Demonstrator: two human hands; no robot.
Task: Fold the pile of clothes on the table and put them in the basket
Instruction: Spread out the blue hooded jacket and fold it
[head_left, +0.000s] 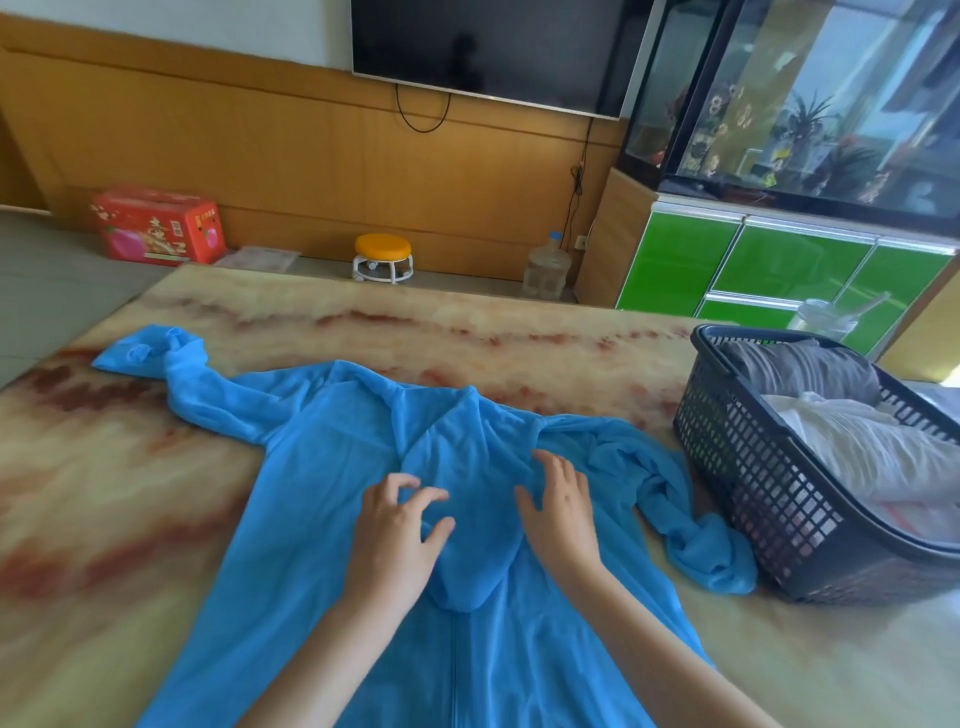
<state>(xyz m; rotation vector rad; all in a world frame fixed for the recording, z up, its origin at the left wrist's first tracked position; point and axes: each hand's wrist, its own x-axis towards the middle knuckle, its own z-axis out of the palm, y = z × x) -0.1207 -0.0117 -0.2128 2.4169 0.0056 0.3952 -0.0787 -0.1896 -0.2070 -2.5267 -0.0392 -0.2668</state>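
Note:
A thin blue hooded jacket (322, 467) lies spread flat on the marbled table (104, 493), its hood folded down over the chest. One sleeve trails to the far left, the other bunches at the right beside the basket. My left hand (397, 535) rests on the hood's left side with fingers spread and slightly curled. My right hand (563, 501) lies flat on the hood's right side, fingers apart. Neither hand grips cloth. A dark plastic basket (753, 499) stands at the right, holding folded grey and white clothes.
A clear plastic cup with a straw (826, 317) stands behind the basket. Beyond the table's far edge are a red box (158, 226), an orange stool (383, 257), a water jug (545, 270) and a green cabinet (779, 265) under a fish tank.

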